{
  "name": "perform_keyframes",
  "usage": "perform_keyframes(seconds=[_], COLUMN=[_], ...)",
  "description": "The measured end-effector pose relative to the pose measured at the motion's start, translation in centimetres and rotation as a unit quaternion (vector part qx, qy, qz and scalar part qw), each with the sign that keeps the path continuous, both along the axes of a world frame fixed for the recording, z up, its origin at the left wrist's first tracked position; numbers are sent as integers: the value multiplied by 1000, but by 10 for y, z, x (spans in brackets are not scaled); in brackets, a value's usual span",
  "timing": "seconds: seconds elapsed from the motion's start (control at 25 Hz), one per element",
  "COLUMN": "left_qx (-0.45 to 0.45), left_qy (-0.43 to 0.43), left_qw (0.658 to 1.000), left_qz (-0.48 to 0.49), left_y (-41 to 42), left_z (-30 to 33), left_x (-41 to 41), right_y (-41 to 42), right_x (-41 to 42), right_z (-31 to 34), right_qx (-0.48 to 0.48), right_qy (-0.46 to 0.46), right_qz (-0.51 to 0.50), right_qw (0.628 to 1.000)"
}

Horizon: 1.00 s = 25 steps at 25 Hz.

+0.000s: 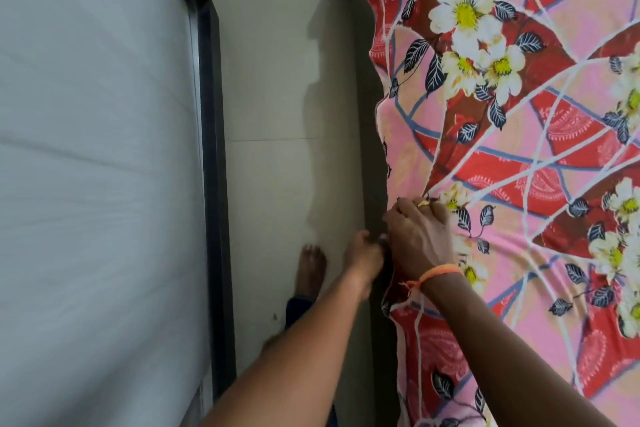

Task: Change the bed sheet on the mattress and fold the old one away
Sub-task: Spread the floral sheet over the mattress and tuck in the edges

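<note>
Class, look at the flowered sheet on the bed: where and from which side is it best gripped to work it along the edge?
Grip the flowered sheet at its loose hanging edge, coming from the floor side. That edge drapes free over the bed's side, so fingers can pinch it. The right hand and left hand are both at that edge.

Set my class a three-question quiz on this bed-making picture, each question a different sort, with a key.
1. True or false: the right hand rests on the floral sheet.
2. Which hand wears an orange thread at the wrist? A left, B right.
3. Fill in: the left hand reaches down at the sheet's ____ edge, beside the floor.

Key: 1 true; 2 B; 3 left.
</note>
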<state>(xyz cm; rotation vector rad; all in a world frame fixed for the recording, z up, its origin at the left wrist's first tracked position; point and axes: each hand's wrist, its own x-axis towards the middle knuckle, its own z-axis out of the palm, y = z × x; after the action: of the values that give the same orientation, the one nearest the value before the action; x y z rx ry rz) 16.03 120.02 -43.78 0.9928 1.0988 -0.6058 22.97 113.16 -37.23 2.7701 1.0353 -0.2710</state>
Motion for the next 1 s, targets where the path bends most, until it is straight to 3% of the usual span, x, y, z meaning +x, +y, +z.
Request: perform_keyframes(seconds=[0.08,0.16,0.28,0.48,0.56,0.64,0.72,0.76,0.8,0.84,0.92,1.0], left_qx=[-135,-155,14,212,218,161,139,155,181,218,311,391], left_qy=[-31,-16,9,114,91,45,13,13,10,-12,-114,-260], left_qw=[986,975,995,971,972,986,990,988,980,964,908,805], left_qz=[88,158,97,-9,-14,-14,8,-21,-79,-150,-255,-364], left_y=[-5,-5,-12,7,8,3,1,3,3,1,-12,-34], left_z=[4,-1,-24,-35,-33,-23,-12,0,14,34,68,96], left_x=[26,50,58,61,69,74,70,63,51,35,-4,-49], right_y=[13,26,46,71,66,35,-6,-22,-39,-53,-86,-121], right_x=[18,43,75,96,84,55,5,-22,-47,-72,-117,-166], right_z=[0,-5,-7,-1,3,17,30,39,44,52,63,68], right_qx=[69,94,112,156,176,160,105,92,104,109,112,78], right_qy=[24,20,-1,-5,-5,47,180,202,148,88,95,120], right_qz=[-12,-26,-27,-80,-104,-215,-369,-412,-414,-414,-423,-479], right_qw=[997,995,993,985,979,962,906,884,892,899,894,866])
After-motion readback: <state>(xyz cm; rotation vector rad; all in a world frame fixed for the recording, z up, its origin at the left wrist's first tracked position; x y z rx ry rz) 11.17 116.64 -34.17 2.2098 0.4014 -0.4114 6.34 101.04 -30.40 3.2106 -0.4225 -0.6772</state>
